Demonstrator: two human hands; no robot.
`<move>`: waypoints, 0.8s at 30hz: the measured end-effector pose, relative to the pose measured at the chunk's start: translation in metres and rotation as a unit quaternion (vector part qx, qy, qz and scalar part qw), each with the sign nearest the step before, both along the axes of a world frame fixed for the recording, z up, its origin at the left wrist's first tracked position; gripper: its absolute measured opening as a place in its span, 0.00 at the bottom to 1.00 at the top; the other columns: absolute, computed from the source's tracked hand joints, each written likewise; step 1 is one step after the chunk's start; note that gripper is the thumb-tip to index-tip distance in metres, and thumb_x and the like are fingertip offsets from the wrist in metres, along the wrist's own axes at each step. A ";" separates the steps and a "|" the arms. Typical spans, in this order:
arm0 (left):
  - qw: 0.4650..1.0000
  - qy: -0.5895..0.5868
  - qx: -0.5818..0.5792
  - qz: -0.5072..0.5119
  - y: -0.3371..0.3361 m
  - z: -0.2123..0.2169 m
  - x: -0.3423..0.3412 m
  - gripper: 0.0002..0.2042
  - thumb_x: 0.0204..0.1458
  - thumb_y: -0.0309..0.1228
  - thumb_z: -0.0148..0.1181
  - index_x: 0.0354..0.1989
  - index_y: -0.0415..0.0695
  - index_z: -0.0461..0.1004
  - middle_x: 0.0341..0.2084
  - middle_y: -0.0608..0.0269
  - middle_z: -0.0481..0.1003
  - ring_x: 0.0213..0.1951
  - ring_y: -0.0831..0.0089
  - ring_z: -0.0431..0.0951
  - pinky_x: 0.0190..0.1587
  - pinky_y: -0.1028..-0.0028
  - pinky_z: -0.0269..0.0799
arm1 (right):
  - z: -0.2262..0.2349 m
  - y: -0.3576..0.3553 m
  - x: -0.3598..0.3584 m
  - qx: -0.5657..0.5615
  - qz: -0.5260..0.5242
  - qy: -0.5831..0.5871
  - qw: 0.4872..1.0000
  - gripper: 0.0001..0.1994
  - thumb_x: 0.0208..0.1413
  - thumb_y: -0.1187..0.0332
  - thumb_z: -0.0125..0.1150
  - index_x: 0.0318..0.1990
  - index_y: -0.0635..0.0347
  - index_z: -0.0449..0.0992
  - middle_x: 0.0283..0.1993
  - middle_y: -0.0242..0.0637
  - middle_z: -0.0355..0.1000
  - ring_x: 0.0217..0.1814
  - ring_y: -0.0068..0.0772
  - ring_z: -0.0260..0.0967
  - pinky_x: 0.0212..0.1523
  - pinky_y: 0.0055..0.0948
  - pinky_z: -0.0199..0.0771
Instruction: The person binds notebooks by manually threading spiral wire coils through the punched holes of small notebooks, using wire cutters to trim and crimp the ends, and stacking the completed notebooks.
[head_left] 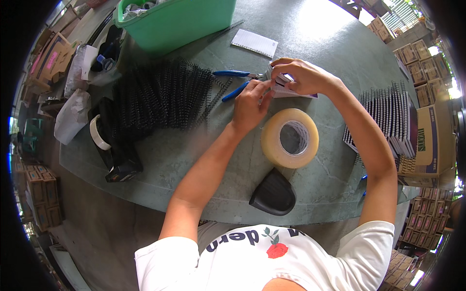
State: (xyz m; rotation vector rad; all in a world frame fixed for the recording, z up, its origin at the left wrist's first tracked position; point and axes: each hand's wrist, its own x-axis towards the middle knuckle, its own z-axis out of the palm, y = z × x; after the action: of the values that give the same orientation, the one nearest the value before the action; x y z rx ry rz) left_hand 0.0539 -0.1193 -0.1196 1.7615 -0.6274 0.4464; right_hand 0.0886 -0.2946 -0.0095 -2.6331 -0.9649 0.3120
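A small notebook (305,95) with white pages and a purplish cover edge lies beyond the tape roll, partly hidden under my hands. My right hand (303,77) arches over it, fingers curled round its top and left side. At its left edge, my left hand (250,104) pinches with thumb and fingertips; the exact spot gripped is hidden. Just left of that hand rest pliers with blue handles (230,73), jaws pointing at the notebook. Loose black spiral binding coils (162,94) are heaped further left. A white ruled sheet or pad (254,42) lies beyond my hands.
Nearer me are a wide tape roll (269,140) and a black curved piece (274,192). A black tape dispenser (121,157) sits left, a green bin (179,26) far left. Spiral-bound notebooks (386,119) stand in a row at right beside a cardboard box (427,143).
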 end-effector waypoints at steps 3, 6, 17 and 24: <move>1.000 -0.029 0.012 0.002 -0.001 -0.004 0.002 0.14 0.47 0.25 0.61 0.45 0.45 0.75 0.31 0.57 0.72 0.26 0.68 0.73 0.28 0.72 0.71 | -0.005 -0.006 0.004 0.025 0.010 -0.010 1.000 0.17 0.39 0.80 0.57 0.41 0.58 0.72 0.49 0.42 0.68 0.50 0.47 0.68 0.47 0.38 0.72; 0.996 -0.056 0.071 0.022 -0.003 -0.006 -0.001 0.13 0.48 0.28 0.61 0.44 0.47 0.75 0.31 0.58 0.71 0.30 0.66 0.73 0.30 0.69 0.71 | -0.007 -0.008 0.005 0.028 0.010 -0.028 0.999 0.15 0.41 0.79 0.57 0.40 0.58 0.72 0.46 0.43 0.69 0.49 0.47 0.68 0.45 0.39 0.72; 0.995 0.025 0.063 0.067 0.004 0.038 -0.013 0.13 0.50 0.32 0.61 0.44 0.43 0.75 0.35 0.62 0.71 0.40 0.67 0.71 0.41 0.68 0.70 | 0.036 -0.002 -0.053 0.208 -0.215 -0.237 0.924 0.26 0.48 0.82 0.52 0.56 0.54 0.62 0.46 0.53 0.71 0.48 0.48 0.72 0.44 0.36 0.74; 0.772 0.393 -0.341 -0.366 0.018 0.067 -0.057 0.16 0.45 0.19 0.63 0.44 0.37 0.72 0.38 0.58 0.76 0.41 0.72 0.76 0.47 0.73 0.72 | -0.023 -0.002 -0.186 0.700 -0.253 -0.071 0.664 0.20 0.51 0.79 0.59 0.52 0.64 0.65 0.44 0.39 0.71 0.45 0.26 0.69 0.47 0.26 0.70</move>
State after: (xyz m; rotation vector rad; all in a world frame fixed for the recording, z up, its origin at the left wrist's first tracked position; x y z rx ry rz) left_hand -0.0031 -0.1009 -0.0523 0.7550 -0.4003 -0.5563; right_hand -0.0971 -0.2967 -0.0323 -1.2954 -0.1731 -0.5887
